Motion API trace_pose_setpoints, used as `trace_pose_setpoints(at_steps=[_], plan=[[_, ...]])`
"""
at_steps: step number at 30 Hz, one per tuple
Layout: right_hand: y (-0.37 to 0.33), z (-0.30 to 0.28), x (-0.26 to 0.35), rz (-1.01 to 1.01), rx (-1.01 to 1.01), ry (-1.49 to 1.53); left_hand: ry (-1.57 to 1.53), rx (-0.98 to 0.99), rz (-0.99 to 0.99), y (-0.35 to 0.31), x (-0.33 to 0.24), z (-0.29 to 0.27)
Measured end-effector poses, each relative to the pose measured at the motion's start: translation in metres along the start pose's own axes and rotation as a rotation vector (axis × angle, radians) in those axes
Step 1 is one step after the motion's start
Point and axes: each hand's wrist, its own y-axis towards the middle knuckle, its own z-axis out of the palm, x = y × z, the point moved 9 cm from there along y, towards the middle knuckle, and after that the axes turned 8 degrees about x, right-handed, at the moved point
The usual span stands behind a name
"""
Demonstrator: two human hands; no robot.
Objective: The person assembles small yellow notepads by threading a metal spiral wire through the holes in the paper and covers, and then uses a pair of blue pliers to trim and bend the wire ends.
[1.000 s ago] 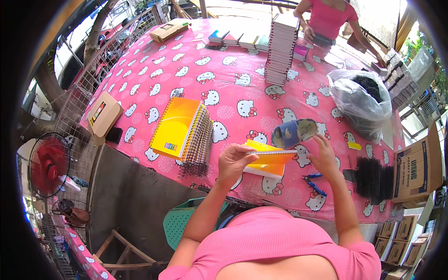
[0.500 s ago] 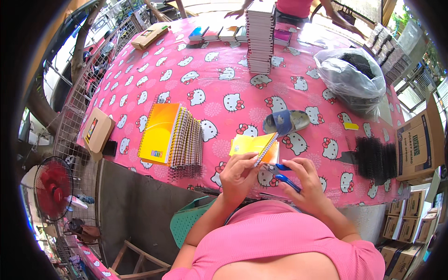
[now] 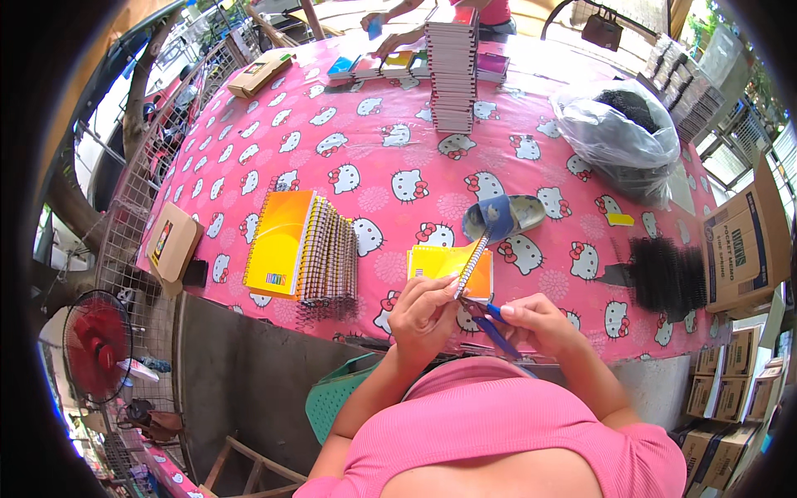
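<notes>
My left hand (image 3: pixel 422 314) grips a yellow spiral notebook (image 3: pixel 470 267), tilted up with its wire binding toward the right. Beneath it lies another notebook with an orange cover (image 3: pixel 481 280). In my right hand (image 3: pixel 540 324) is a pair of blue-handled pliers (image 3: pixel 496 334), its jaws at the lower end of the wire binding. Whether the jaws bite the wire is too small to tell. To the left stands a stack of yellow spiral notebooks (image 3: pixel 286 241). Just beyond the held notebook rests a blue slipper (image 3: pixel 502 216).
A tall notebook stack (image 3: pixel 452 75) rises at the back, near another person's hand (image 3: pixel 398 40) above small colored notebooks (image 3: pixel 367 66). On the right are a clear plastic bag (image 3: pixel 614 149), black wire coils (image 3: pixel 664 278) and an open carton (image 3: pixel 743 245). Cardboard boxes (image 3: pixel 173 241) lie left.
The pliers' handles have come closer together as my right hand turned and moved slightly lower. At the back, the other person has reached over the small notebooks and lifted a blue item.
</notes>
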Motion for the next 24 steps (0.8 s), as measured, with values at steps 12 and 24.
trace_pose_setpoints(at_steps=[12, 24], plan=[[-0.026, -0.020, 0.048, -0.449, -0.710, -1.403, 0.207, 0.048, 0.021, 0.022, -0.029, -0.036], [0.179, 0.093, 0.187, -1.075, -0.217, -0.438, -0.517, -0.896, -0.287, -0.029, 0.086, -0.209]])
